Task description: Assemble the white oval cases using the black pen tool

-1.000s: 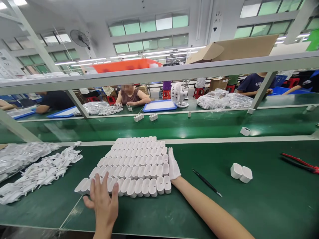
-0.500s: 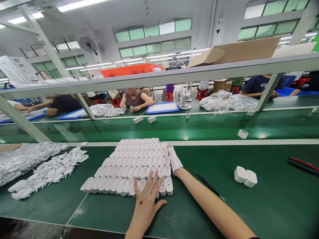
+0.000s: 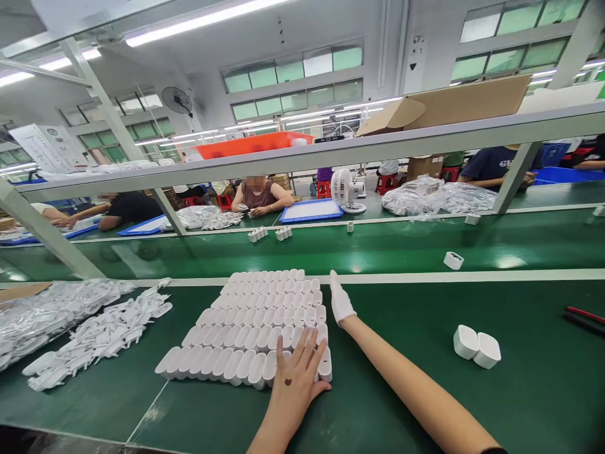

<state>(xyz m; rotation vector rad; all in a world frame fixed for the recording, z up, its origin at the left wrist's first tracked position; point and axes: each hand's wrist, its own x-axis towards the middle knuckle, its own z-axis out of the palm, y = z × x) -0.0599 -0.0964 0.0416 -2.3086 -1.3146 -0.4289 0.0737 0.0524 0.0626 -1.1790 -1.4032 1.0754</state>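
Rows of white rounded plastic housings [image 3: 246, 318] stand close together on the green bench in front of me. My left hand [image 3: 297, 373] is bare, with its fingers spread over the housings at the near right corner. Beside the right edge of the block is my right hand [image 3: 341, 299], in a white finger-covering glove. Its fingers are stretched out and held together, with a small gap to the housings. Neither hand grips anything. Two more white housings [image 3: 477, 347] stand together to the right of my right forearm.
Small white parts [image 3: 104, 334] lie piled at the left, beside clear plastic bags [image 3: 47, 309]. A green conveyor belt [image 3: 378, 249] carries several white pieces behind the bench. A red and black tool [image 3: 586, 317] lies far right. Co-workers sit across the belt, under an overhead shelf [image 3: 302, 152].
My right hand has come slightly away from the block's right edge. My left hand has slid right along the near row. The dark pen-like tool is now out of sight. Belt pieces have drifted left.
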